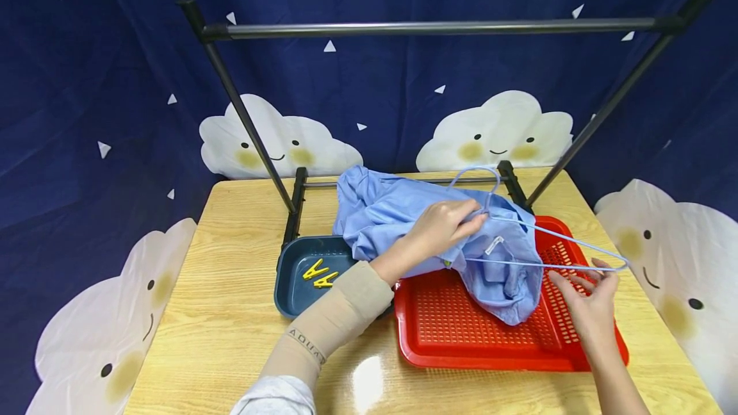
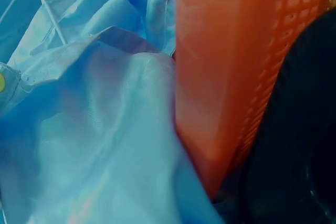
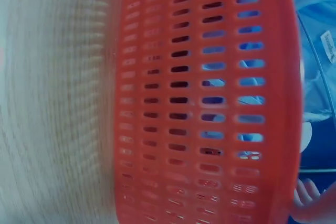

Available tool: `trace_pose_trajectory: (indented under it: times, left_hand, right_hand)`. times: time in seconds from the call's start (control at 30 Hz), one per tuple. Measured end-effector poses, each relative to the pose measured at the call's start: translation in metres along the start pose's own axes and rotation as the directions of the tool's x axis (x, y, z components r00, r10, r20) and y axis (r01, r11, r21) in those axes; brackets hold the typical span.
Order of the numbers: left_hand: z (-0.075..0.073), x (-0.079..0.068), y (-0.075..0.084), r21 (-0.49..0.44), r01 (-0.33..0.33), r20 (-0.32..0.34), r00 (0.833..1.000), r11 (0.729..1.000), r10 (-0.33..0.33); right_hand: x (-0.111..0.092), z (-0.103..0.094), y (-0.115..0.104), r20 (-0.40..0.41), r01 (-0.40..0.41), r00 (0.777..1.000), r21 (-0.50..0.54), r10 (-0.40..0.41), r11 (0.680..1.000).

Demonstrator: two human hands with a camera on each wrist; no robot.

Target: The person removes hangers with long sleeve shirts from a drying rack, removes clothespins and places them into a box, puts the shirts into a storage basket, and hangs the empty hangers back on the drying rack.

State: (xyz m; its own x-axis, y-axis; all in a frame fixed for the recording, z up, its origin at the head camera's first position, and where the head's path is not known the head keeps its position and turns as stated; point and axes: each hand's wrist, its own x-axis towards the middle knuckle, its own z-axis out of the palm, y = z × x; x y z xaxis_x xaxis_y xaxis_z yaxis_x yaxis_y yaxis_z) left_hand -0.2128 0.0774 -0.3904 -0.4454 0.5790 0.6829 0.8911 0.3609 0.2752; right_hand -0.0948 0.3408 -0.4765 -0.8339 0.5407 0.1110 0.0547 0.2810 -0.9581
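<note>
1. Head view is showing me the blue shirt [image 1: 392,203] lying crumpled, partly over the red basket [image 1: 490,362] and partly to the far left of it; its long axis is running from left and far to right and near.
2. The left hand [image 1: 441,229] is pinching the hanger [image 1: 542,266] just below its hook, above the shirt.
3. The hanger is stretching left to right, its visible corner pointing right; I am not seeing its left part, so I cannot tell how far it is going into the cloth.
4. The right hand [image 1: 594,306] is spreading thumb and fingers apart beside this corner, without any grasp; whether it is touching the wire, I cannot tell.
5. In my judgement, this relation is deciding: the right hand is being nearer to the corner, while the shirt is lying to its left, under the left hand.
</note>
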Motion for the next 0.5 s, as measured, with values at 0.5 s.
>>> trace_pose_trajectory:
  times: [0.5]
  left_hand:
    - [0.0,0.001,0.0,0.017,-0.015,-0.004,1.0,1.0,0.015]
  right_hand:
    - [0.003,0.007,-0.088,-0.12,0.637,0.691,-0.363,-0.712,0.68]
